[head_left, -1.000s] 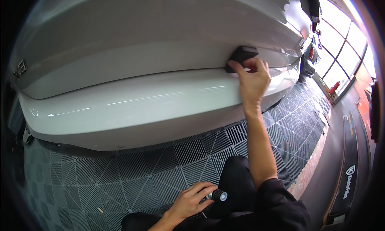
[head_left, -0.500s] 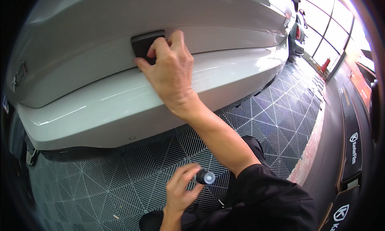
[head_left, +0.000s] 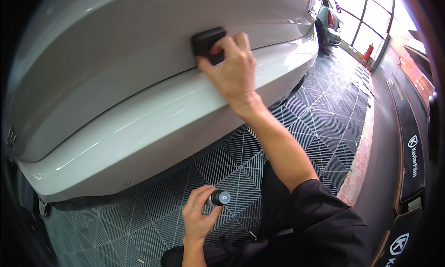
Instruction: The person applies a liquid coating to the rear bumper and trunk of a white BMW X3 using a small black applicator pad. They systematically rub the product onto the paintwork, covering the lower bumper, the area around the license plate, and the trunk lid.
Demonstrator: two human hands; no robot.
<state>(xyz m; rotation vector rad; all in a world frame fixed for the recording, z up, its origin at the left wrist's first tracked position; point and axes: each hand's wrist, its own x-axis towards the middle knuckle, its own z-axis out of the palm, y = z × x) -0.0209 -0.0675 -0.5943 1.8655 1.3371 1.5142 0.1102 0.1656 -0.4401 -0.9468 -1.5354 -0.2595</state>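
Note:
My right hand (head_left: 233,71) grips a black sponge-like block (head_left: 202,45) between thumb and fingers. The block lies flat against the light grey rear panel (head_left: 125,58) of a car, just above the seam over the bumper (head_left: 153,112). Lower down, my left hand (head_left: 196,217) holds a small bottle (head_left: 219,197) with a black top and a pale, translucent tip facing up. That bottle is well apart from the car, above the floor. Fingers hide most of its body.
Dark ribbed floor tiles (head_left: 236,169) lie under the car. Along the right stand black panels (head_left: 410,151) against a dark wall. Another car (head_left: 330,26) and a red fire extinguisher (head_left: 368,52) are near the far windows.
My right hand has slid the block to the right along the car panel. The view has also shifted to the right. My left hand still holds the bottle.

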